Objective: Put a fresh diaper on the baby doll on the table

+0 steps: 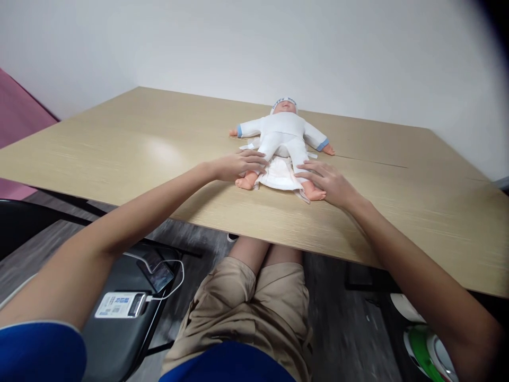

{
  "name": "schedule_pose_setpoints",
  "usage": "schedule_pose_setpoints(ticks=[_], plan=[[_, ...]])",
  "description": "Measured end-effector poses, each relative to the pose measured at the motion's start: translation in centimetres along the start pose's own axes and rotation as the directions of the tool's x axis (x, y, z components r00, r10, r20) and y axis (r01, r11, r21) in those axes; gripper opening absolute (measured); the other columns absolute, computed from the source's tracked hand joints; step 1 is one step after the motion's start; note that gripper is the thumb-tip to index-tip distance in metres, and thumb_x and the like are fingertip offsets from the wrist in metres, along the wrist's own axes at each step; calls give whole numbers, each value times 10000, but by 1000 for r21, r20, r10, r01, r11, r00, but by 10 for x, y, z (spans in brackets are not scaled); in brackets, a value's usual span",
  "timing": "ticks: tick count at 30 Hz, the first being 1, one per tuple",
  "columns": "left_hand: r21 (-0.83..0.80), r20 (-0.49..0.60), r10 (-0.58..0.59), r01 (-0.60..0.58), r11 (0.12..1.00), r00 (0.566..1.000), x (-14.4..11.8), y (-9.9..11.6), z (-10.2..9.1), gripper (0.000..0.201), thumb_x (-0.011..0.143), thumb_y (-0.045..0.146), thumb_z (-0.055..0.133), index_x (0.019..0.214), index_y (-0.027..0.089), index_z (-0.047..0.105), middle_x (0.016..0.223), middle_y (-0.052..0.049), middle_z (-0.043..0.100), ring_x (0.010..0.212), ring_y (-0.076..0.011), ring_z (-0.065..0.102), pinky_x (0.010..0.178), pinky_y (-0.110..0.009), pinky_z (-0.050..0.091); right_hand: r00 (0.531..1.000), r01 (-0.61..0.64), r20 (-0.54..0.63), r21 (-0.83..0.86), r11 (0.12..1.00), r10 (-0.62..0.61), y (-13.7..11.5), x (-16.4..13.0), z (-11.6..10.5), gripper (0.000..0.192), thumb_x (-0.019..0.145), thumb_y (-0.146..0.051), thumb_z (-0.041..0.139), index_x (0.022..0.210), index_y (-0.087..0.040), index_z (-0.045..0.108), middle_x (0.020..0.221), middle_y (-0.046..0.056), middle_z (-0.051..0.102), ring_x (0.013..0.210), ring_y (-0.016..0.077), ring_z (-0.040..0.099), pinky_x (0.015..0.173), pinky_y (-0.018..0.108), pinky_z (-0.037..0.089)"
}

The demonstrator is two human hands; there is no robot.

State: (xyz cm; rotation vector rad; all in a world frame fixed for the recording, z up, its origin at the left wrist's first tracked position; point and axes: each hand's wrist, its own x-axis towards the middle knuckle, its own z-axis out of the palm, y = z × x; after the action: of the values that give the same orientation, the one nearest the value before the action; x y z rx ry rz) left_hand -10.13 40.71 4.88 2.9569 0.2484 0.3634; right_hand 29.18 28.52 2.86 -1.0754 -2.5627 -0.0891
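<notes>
On its back on the table lies a baby doll [283, 124] in a white suit with blue cuffs, its head toward the wall. Between and under its spread legs is an unfolded white diaper [280, 174], whose side tabs stick out. My left hand [242, 163] rests on the doll's leg at the left, fingers stretched out over the shin. Over the other leg lies my right hand [324, 180], its fingers apart on the white trouser leg just above the bare foot. Neither hand is wrapped round anything. The doll's seat hides part of the diaper.
The wooden table [119, 138] reaches back to a white wall. At my left, a dark chair [107, 347] holds a white power bank [121, 305] cabled to a phone [159, 273]. Low at the right are a green and white object [421, 345] and a pale one beside it.
</notes>
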Motion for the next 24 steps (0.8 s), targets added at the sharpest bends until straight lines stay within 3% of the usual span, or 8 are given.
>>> schedule_pose_setpoints(ticks=[5, 9, 12, 15, 17, 20, 22, 24], plan=[[-19, 31, -32, 33, 999, 999, 9, 2, -6, 665, 827, 92, 551, 1448, 252, 729, 1596, -82, 668, 1600, -318, 438, 1340, -530, 337, 1000, 3, 30, 86, 996, -5, 6, -1, -5, 505, 1081, -204, 521, 1567, -251, 651, 1709, 97, 556, 1653, 302, 446, 1349, 563, 417], [-50, 94, -132, 137, 989, 987, 19, 11, -20, 616, 903, 133, 495, 1457, 273, 724, 1521, -94, 686, 1509, -298, 495, 1265, -445, 412, 1000, -24, 18, 223, 974, 20, 15, 2, -8, 541, 1037, -150, 490, 1516, -278, 706, 1660, 56, 615, 1602, 295, 528, 1341, 559, 445], [-83, 94, -259, 267, 960, 961, 26, 25, -28, 555, 1055, 301, 434, 1566, 216, 633, 1441, -167, 669, 1442, -320, 549, 1184, -440, 471, 996, -92, 14, 366, 926, 93, 15, 6, -12, 510, 1063, -173, 436, 1446, -288, 753, 1597, 28, 673, 1574, 284, 562, 1355, 561, 430], [-40, 77, -352, 355, 934, 933, 33, 39, -27, 685, 1086, 593, 472, 1621, 171, 548, 1383, -193, 669, 1419, -365, 545, 1165, -477, 463, 981, -183, 25, 418, 890, 190, 3, 9, -15, 416, 1125, -367, 490, 1453, -302, 736, 1555, 34, 704, 1525, 305, 608, 1339, 561, 448], [21, 65, -357, 356, 934, 932, 37, 46, -22, 868, 980, 766, 589, 1589, 148, 554, 1376, -206, 677, 1418, -414, 511, 1162, -514, 447, 967, -243, 23, 365, 899, 252, -11, 10, -15, 483, 1113, -524, 561, 1519, -291, 678, 1578, 64, 680, 1512, 336, 609, 1323, 573, 457], [93, 42, -339, 334, 938, 940, 39, 49, -11, 972, 838, 826, 707, 1501, 128, 576, 1377, -225, 684, 1365, -455, 490, 1141, -553, 440, 967, -254, 37, 187, 949, 252, -33, 9, -8, 773, 1029, -704, 666, 1649, -257, 551, 1666, 134, 577, 1576, 394, 520, 1322, 612, 435], [136, 16, -335, 330, 934, 942, 40, 49, -4, 890, 824, 731, 751, 1451, 122, 579, 1361, -225, 684, 1318, -450, 494, 1127, -552, 443, 978, -206, 23, 60, 977, 205, -42, 9, -1, 901, 986, -761, 695, 1696, -243, 496, 1682, 165, 543, 1602, 418, 474, 1357, 650, 364], [191, -10, -331, 327, 926, 944, 39, 49, 2, 758, 831, 549, 760, 1421, 110, 579, 1352, -227, 674, 1276, -439, 502, 1104, -540, 449, 983, -183, -31, -24, 983, 182, -47, 9, 6, 865, 1013, -723, 677, 1691, -213, 506, 1645, 184, 567, 1586, 418, 487, 1391, 672, 280]])
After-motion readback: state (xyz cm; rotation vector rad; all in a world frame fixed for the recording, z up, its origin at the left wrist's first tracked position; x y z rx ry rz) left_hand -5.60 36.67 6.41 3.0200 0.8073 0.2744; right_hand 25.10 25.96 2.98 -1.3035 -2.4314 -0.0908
